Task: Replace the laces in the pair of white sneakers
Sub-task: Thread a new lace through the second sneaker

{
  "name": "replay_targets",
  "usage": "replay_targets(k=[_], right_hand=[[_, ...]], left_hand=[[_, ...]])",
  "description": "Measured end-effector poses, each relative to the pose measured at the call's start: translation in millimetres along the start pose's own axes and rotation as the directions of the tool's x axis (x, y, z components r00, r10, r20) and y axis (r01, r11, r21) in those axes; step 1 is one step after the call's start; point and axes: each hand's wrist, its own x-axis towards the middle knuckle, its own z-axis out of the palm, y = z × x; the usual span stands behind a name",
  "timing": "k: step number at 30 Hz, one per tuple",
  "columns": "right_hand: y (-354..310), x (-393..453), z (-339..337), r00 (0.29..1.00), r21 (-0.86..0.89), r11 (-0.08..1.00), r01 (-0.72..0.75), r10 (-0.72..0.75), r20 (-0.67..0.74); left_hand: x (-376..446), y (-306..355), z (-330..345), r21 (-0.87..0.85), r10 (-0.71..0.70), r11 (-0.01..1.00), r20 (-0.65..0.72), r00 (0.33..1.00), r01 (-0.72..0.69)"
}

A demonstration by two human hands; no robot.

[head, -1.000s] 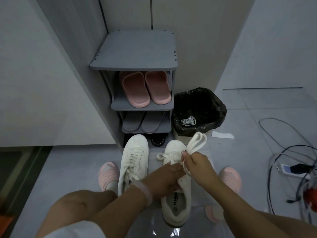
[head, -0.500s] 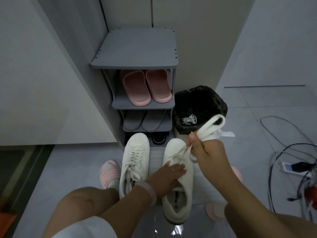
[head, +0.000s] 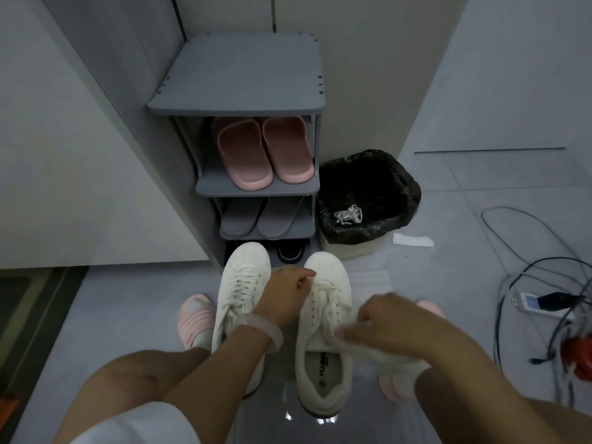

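Right sneaker point(head: 323, 328) on floor, beside laced left sneaker point(head: 240, 302). Right hand point(head: 384, 322) grip pinches lace point(head: 378, 352), blurred. Left hand point(head: 285, 293) fingers curled at toe eyelets, seemingly pinning the lace. Judgement: pull straight, keep lace flat, even ends, brace shoe.

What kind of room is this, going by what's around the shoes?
Likely a home entryway or hallway corner. A grey tiered plastic shoe rack stands against the wall with pink rubber slippers on a shelf, a small bin lined with a black bag sits beside it, and the floor is grey tile.
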Motion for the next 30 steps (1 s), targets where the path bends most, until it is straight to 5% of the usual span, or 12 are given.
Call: replay_targets(k=[3,5,10,19,30], right_hand=[[2.1,10.9,-8.6,0.9,0.039,0.985,-0.169,0.171,-0.402],[-0.2,25.7,1.8,0.85,0.079,0.985,-0.154,0.173,-0.498],[-1.3,55.4,46.4,0.883,0.231,0.972,-0.035,0.138,-0.448],[-0.3,72.5,50.9,0.849,0.232,0.97,0.072,0.062,-0.524],[-12.0,72.9,53.8,0.755,0.35,0.918,0.185,0.095,-0.648]], left_hand=[[0.2,-1.0,6.3,0.071,0.029,0.997,0.035,0.999,-0.032],[1.3,-1.3,7.8,0.107,0.048,0.993,0.026,0.999,-0.05],[3.6,3.0,8.6,0.282,0.155,0.946,0.051,0.987,-0.163],[7.0,12.4,10.4,0.112,0.013,0.994,0.031,0.999,-0.016],[3.2,6.3,10.8,0.22,0.141,0.966,-0.007,0.99,-0.136]])
